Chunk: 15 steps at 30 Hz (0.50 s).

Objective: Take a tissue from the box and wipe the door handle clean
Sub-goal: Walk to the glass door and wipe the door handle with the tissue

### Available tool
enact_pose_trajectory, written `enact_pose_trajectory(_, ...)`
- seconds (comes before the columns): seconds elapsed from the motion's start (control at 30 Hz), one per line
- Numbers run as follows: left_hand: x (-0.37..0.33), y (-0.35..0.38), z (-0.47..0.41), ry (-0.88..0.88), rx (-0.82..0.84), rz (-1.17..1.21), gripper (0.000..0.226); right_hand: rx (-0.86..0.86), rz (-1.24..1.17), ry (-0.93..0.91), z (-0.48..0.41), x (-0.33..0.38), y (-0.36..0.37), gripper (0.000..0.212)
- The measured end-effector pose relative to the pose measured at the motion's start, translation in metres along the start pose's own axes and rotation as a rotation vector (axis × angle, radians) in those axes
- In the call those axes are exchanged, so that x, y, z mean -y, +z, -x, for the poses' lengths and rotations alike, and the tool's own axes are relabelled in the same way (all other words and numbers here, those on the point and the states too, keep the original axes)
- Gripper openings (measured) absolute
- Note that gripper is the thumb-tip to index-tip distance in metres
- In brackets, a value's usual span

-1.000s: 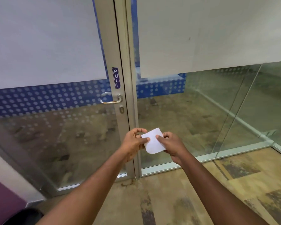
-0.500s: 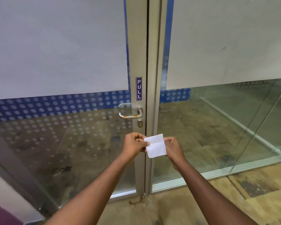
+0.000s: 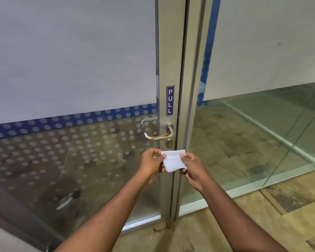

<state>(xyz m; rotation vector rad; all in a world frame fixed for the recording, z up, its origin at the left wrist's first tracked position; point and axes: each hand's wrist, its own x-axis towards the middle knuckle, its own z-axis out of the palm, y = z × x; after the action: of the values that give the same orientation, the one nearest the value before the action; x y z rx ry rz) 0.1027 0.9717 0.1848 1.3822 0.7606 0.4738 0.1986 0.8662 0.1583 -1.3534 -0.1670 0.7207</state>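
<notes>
- Left hand [image 3: 151, 161] pinched on the left edge of the folded white tissue [image 3: 173, 161], thumb on the front face.
- Right hand [image 3: 194, 168] pinched on the right edge, so both hands closed on one sheet.
- Just above the grip, apart from it: steel door handle [image 3: 158, 135] with orange-brown smears along its bar.
- Above that, PULL sticker [image 3: 170, 100] on the door frame [image 3: 168, 51].

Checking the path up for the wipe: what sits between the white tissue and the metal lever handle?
In the head view, only the small keyhole cylinder on the door frame lies between white tissue and metal lever handle.
</notes>
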Motion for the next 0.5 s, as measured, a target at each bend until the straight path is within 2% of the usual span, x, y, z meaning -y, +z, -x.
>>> enact_pose_trajectory(0.13,-0.003,-0.008,-0.022,-0.067,-0.027,0.136,0.017,0.099,-0.219,0.151,-0.021,0.006,0.001,0.016)
enact_pose_trajectory(0.27,-0.009,-0.013,-0.04,-0.037,-0.109,0.061,0.018,0.246,-0.154,0.25,-0.04,0.013,0.001,0.011)
enact_pose_trajectory(0.33,-0.016,-0.015,-0.051,-0.012,-0.12,0.004,0.02,0.311,-0.11,0.246,-0.051,0.021,0.001,0.019)
enact_pose_trajectory(0.4,-0.025,-0.015,-0.061,0.037,-0.126,-0.035,0.021,0.32,-0.062,0.206,-0.063,0.031,0.002,0.021)
enact_pose_trajectory(0.5,-0.036,-0.023,-0.075,0.259,-0.309,-0.285,0.02,0.206,-0.039,0.126,-0.085,0.046,0.001,0.018)
